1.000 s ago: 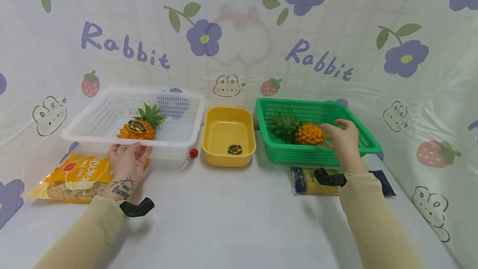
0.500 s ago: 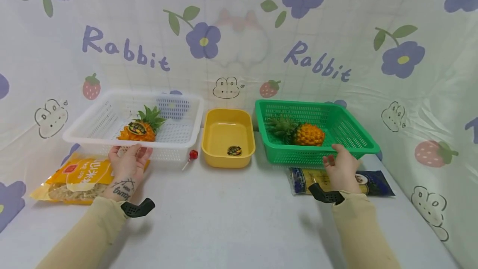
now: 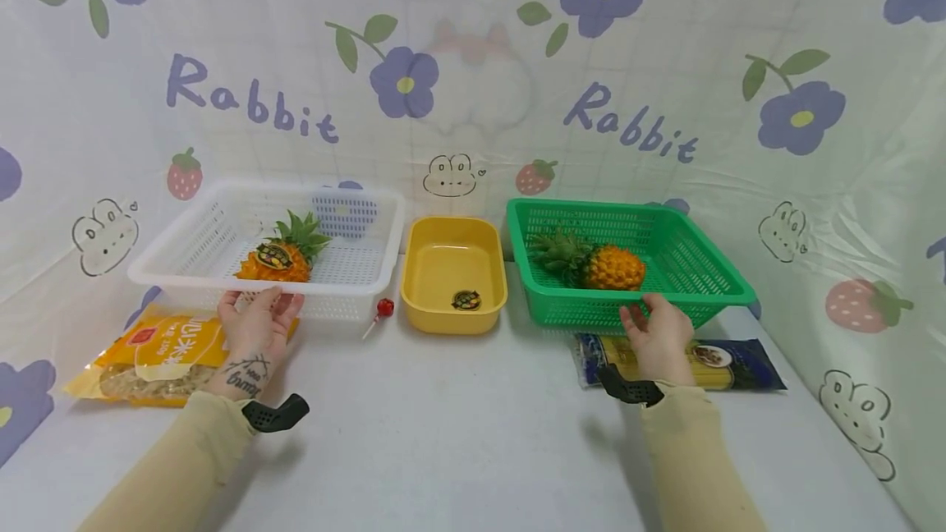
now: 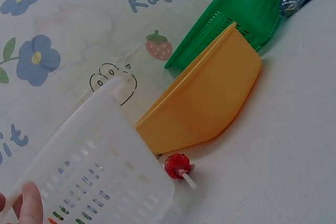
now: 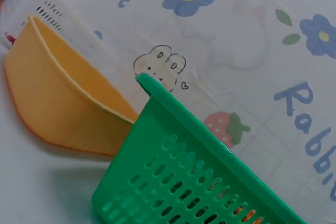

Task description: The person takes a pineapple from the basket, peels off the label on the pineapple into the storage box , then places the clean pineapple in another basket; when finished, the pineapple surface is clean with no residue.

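Note:
In the head view my left hand (image 3: 254, 327) grips the front rim of a white plastic basket (image 3: 355, 290), its fingers at the wall beneath the rim. A small pineapple (image 3: 277, 261) with a dark label lies in that basket. On the right, my right hand (image 3: 661, 343) holds the front rim of a green basket (image 3: 576, 306), with one digit up at the rim and others below it. Another pineapple (image 3: 613, 268) lies on its side in there, leaves to the left. The right wrist view shows the green basket's wall (image 5: 157, 166) but not the hand.
Between the baskets stands a yellow tub (image 3: 454, 318) with a dark label inside. A red lollipop (image 3: 384, 309) lies beside it. A yellow bag of grain (image 3: 155, 360) lies under my left hand, and a blue-ended pasta pack (image 3: 746, 364) lies in front of the green basket.
My right hand has come down from beside the pineapple to the green basket's front rim, then slid left along it. The left hand has stayed at the white basket's rim.

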A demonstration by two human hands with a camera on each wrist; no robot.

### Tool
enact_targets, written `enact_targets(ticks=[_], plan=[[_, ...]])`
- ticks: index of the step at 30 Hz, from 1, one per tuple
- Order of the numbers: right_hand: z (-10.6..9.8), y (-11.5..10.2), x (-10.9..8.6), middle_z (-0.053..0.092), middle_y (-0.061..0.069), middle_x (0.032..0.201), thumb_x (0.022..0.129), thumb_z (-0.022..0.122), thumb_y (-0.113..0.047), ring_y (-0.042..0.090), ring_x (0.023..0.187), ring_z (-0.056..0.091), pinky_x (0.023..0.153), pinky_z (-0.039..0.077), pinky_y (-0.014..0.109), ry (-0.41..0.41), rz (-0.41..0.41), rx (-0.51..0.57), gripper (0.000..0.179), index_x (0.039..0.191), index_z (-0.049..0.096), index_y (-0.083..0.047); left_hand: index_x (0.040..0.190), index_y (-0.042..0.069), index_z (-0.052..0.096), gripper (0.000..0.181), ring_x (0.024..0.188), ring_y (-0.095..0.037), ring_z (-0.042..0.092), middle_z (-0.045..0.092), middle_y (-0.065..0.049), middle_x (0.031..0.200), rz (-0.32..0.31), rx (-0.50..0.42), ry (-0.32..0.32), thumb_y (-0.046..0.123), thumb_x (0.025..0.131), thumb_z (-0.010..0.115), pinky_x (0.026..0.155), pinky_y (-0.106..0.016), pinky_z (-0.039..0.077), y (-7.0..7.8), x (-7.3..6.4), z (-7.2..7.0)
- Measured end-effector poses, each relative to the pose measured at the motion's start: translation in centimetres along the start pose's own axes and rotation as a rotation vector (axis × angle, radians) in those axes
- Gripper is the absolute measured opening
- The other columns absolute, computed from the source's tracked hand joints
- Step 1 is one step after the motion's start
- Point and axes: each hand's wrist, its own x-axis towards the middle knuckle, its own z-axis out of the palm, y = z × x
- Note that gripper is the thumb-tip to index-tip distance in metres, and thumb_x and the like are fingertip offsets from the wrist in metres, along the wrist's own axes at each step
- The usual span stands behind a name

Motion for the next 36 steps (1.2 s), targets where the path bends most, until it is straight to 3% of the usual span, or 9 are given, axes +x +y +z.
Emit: enact_targets(ticks=[7, 10, 12, 15, 20, 23, 26, 30, 36], plan=[[0.2, 0.4, 0.2, 0.034, 0.000, 0.101, 0.091, 0.051, -0.006, 0.018, 0.084, 0.042, 0.075, 0.052, 0.026, -0.016, -0.025, -0.005, 0.046, 0.129, 0.029, -0.019, 0.131, 0.038, 0.020, 0.076, 0.108, -0.018, 0.045, 0.034, 0.005, 0.123, -0.036, 0.012, -0.008, -0.001, 0.083, 0.064, 0.089, -0.035, 0.050, 0.4, -0.5, -0.3], [0.2, 0.5, 0.4, 0.033, 0.001, 0.101, 0.091, 0.051, -0.006, 0.018, 0.080, 0.042, 0.073, 0.053, 0.025, -0.006, -0.041, -0.018, 0.040, 0.123, 0.030, -0.019, 0.128, 0.032, 0.023, 0.067, 0.104, -0.017, 0.047, 0.036, 0.003, 0.117, -0.041, 0.088, -0.004, 0.007, 0.084, 0.066, 0.088, -0.035, 0.051, 0.6, -1.2, -0.7], [0.2, 0.6, 0.4, 0.033, 0.001, 0.101, 0.091, 0.051, -0.006, 0.018, 0.079, 0.041, 0.072, 0.053, 0.025, -0.005, -0.050, -0.019, 0.036, 0.118, 0.030, -0.019, 0.122, 0.028, 0.026, 0.056, 0.096, -0.015, 0.051, 0.039, 0.001, 0.113, -0.011, 0.184, -0.003, 0.013, 0.085, 0.066, 0.082, -0.034, 0.054, 0.8, -1.9, -0.9], [0.3, 0.7, 0.5, 0.031, 0.000, 0.101, 0.091, 0.051, -0.006, 0.018, 0.079, 0.041, 0.071, 0.052, 0.026, -0.005, -0.065, -0.014, 0.031, 0.110, 0.029, -0.018, 0.116, 0.024, 0.031, 0.045, 0.080, -0.011, 0.058, 0.046, 0.000, 0.105, 0.116, 0.392, -0.003, 0.020, 0.086, 0.065, 0.066, -0.030, 0.057, 1.1, -2.8, -1.2], [0.2, 0.9, 0.7, 0.029, 0.000, 0.100, 0.091, 0.051, -0.007, 0.019, 0.079, 0.040, 0.072, 0.052, 0.027, -0.004, -0.081, -0.017, 0.029, 0.095, 0.024, -0.018, 0.115, 0.018, 0.038, 0.039, 0.062, -0.006, 0.058, 0.049, 0.001, 0.092, 0.474, 0.786, -0.034, 0.019, 0.086, 0.063, 0.053, -0.018, 0.053, 1.5, -3.4, -0.8], [0.2, 0.9, 0.7, 0.028, 0.000, 0.098, 0.091, 0.051, -0.007, 0.019, 0.079, 0.040, 0.072, 0.052, 0.027, 0.004, -0.093, -0.031, 0.032, 0.090, 0.021, -0.018, 0.120, 0.015, 0.041, 0.043, 0.070, -0.007, 0.056, 0.048, -0.001, 0.096, 0.674, 1.042, -0.081, 0.023, 0.085, 0.064, 0.057, -0.013, 0.050, 2.0, -3.5, -0.3], [0.3, 1.0, 0.8, 0.028, 0.000, 0.096, 0.091, 0.051, -0.007, 0.020, 0.078, 0.040, 0.072, 0.052, 0.027, 0.014, -0.108, -0.044, 0.034, 0.086, 0.019, -0.017, 0.129, 0.010, 0.040, 0.054, 0.086, -0.019, 0.054, 0.050, -0.010, 0.107, 0.831, 1.293, -0.155, 0.028, 0.084, 0.064, 0.068, -0.020, 0.047, 2.7, -3.3, 0.3], [0.4, 1.2, 0.9, 0.030, 0.001, 0.094, 0.091, 0.051, -0.007, 0.019, 0.075, 0.041, 0.071, 0.052, 0.027, 0.033, -0.137, -0.083, 0.035, 0.085, 0.019, -0.016, 0.136, 0.007, 0.038, 0.066, 0.099, -0.036, 0.048, 0.048, -0.021, 0.119, 0.920, 1.553, -0.272, 0.036, 0.083, 0.065, 0.076, -0.044, 0.044, 4.0, -2.9, 1.5], [0.4, 1.0, 0.8, 0.030, 0.001, 0.094, 0.091, 0.053, -0.007, 0.019, 0.075, 0.041, 0.070, 0.053, 0.027, 0.039, -0.121, -0.070, 0.036, 0.084, 0.019, -0.016, 0.135, 0.007, 0.039, 0.074, 0.104, -0.040, 0.042, 0.040, -0.026, 0.127, 0.923, 1.805, -0.438, 0.044, 0.078, 0.068, 0.084, -0.058, 0.040, 6.7, -1.7, 4.3]])
